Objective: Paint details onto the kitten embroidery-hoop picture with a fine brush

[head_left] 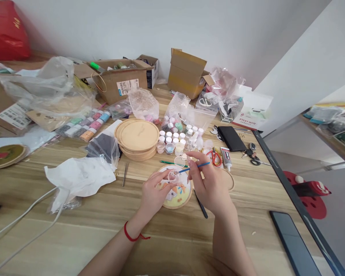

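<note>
My left hand (155, 188) pinches a small clear jar (173, 176) between thumb and fingers, above a round wooden-rimmed picture (180, 200) with orange and yellow shapes. In my right hand (205, 180) is a thin blue paintbrush (199, 166), its tip pointing left into or just over the jar. A round clear lid (179, 161) lies behind the jar. Beside the picture on the right lies a black pen-like tool (201, 205), close to my right wrist. What is inside the jar is too small to make out.
A stack of round wooden plates (138, 135) stands behind my left hand, near several white-capped jars (172, 138). Red-handled pliers (215, 158) and a glue tube (226, 158) lie to the right. A phone (294, 241) rests near the table's right edge. A white cable (50, 220) crosses the left.
</note>
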The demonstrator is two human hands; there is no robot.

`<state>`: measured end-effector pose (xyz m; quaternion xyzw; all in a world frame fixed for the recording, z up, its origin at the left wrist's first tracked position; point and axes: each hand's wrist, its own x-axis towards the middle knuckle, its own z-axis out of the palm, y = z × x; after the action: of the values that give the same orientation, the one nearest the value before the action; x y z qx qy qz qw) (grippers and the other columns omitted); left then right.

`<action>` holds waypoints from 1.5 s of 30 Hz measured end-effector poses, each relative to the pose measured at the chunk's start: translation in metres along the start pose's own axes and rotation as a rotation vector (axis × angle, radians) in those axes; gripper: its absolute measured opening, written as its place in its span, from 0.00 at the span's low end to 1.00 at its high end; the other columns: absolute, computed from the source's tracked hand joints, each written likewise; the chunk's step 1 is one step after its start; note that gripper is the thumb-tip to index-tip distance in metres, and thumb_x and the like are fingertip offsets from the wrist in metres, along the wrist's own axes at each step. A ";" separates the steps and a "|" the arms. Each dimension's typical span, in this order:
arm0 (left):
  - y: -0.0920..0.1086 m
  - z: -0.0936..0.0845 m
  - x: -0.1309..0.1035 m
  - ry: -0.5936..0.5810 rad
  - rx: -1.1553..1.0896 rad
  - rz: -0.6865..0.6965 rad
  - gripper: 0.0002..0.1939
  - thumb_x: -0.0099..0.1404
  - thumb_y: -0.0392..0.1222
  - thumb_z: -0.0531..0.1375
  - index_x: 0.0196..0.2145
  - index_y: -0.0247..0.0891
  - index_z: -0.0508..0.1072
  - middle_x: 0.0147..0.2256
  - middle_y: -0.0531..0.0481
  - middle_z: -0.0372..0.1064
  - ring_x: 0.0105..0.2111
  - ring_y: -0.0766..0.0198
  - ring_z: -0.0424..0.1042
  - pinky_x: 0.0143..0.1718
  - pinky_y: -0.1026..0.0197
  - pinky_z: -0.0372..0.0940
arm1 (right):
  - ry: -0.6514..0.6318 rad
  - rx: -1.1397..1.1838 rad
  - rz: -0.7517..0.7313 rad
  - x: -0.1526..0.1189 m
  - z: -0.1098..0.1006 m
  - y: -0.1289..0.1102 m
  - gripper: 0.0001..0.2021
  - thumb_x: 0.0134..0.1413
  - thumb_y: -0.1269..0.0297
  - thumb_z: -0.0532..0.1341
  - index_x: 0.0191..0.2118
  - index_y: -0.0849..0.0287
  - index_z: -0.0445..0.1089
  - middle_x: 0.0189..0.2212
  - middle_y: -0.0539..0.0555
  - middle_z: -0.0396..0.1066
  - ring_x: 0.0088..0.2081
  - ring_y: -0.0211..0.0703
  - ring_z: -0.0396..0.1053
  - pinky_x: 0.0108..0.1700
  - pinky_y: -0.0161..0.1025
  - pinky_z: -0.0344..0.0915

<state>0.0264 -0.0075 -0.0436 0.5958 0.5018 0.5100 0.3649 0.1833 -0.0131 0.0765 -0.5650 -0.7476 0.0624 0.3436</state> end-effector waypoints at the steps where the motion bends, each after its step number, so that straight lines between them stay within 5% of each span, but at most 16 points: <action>1: 0.000 0.000 0.000 0.002 -0.004 0.002 0.18 0.54 0.41 0.70 0.44 0.42 0.80 0.38 0.49 0.78 0.38 0.58 0.76 0.44 0.57 0.71 | -0.014 0.025 0.011 0.000 0.001 -0.001 0.12 0.68 0.65 0.50 0.51 0.58 0.65 0.23 0.46 0.73 0.18 0.35 0.66 0.25 0.32 0.57; 17: -0.001 0.002 -0.001 -0.009 0.015 0.014 0.16 0.55 0.41 0.69 0.42 0.41 0.80 0.37 0.48 0.78 0.38 0.57 0.76 0.45 0.55 0.71 | -0.307 0.217 0.074 -0.001 -0.013 -0.004 0.22 0.68 0.67 0.45 0.65 0.61 0.46 0.23 0.45 0.67 0.22 0.38 0.66 0.25 0.35 0.58; 25: -0.001 0.002 -0.001 -0.001 0.029 0.050 0.16 0.55 0.40 0.69 0.43 0.41 0.80 0.38 0.48 0.78 0.40 0.57 0.76 0.44 0.57 0.71 | -0.168 0.087 0.053 -0.003 -0.015 0.004 0.19 0.67 0.67 0.47 0.61 0.62 0.50 0.22 0.47 0.68 0.24 0.42 0.70 0.27 0.37 0.60; 34: -0.001 0.002 -0.001 -0.007 0.004 0.036 0.17 0.55 0.41 0.69 0.44 0.42 0.80 0.39 0.48 0.78 0.40 0.57 0.76 0.45 0.55 0.71 | -0.163 0.104 0.010 -0.004 -0.014 0.008 0.11 0.68 0.63 0.46 0.50 0.58 0.61 0.37 0.56 0.72 0.29 0.41 0.72 0.29 0.37 0.65; 45: 0.001 0.003 -0.002 -0.019 0.025 0.031 0.15 0.55 0.42 0.69 0.42 0.41 0.80 0.38 0.47 0.78 0.40 0.56 0.76 0.46 0.55 0.72 | -0.164 0.008 0.011 -0.004 -0.016 0.001 0.15 0.64 0.69 0.47 0.55 0.61 0.56 0.22 0.46 0.64 0.21 0.40 0.63 0.27 0.36 0.56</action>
<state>0.0295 -0.0091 -0.0435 0.6129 0.4954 0.5034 0.3542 0.1945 -0.0212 0.0866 -0.5607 -0.7698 0.1133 0.2831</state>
